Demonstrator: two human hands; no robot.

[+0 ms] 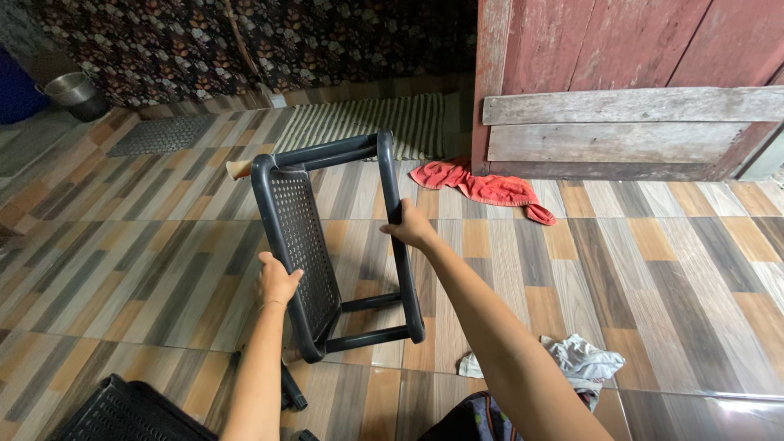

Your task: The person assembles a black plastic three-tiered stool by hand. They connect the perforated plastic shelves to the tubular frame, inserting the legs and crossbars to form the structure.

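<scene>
left hand (278, 280) grips one rack (306, 245) | right hand (411, 229) grips rack post | two rags

The floor (653, 261) is laid in glossy striped panels of brown, grey and tan, with a ribbed mat (367, 122) against the far edge. A dark floral curtain (245, 41) hangs behind it, beside a weathered red plank door (637, 49) patched with bare boards (629, 131); what looks like a metal pail (73, 91) stands far left

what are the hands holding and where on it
Both hands hold a dark plastic rack frame tipped off the floor: the left hand grips the edge of its perforated shelf panel, the right hand grips an upright post.
</scene>
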